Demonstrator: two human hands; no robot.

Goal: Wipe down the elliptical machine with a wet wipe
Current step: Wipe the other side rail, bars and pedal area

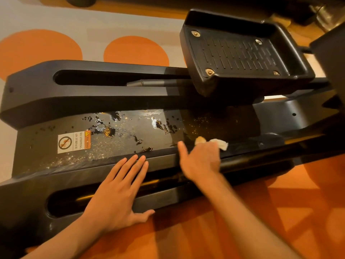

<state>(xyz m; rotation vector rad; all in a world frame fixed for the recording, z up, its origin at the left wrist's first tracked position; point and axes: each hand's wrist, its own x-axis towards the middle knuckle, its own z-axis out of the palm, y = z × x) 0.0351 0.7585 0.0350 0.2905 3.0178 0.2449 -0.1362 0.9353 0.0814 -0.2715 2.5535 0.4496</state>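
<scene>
The black base of the elliptical machine [130, 180] fills the view. Its flat centre panel [134, 139] carries dark wet splashes, pale specks and a warning sticker [74, 142]. My right hand [200, 159] presses a crumpled white wet wipe [221, 143] onto the right part of that panel; the hand is blurred and the wipe shows past the fingertips. My left hand [119, 193] lies flat, fingers together, on the near rail cover and holds nothing.
A black foot pedal [242, 53] hangs above the far rail at upper right. The floor [224, 221] is orange near me and pale with orange circles beyond the machine. Dark machine parts stand at the top right.
</scene>
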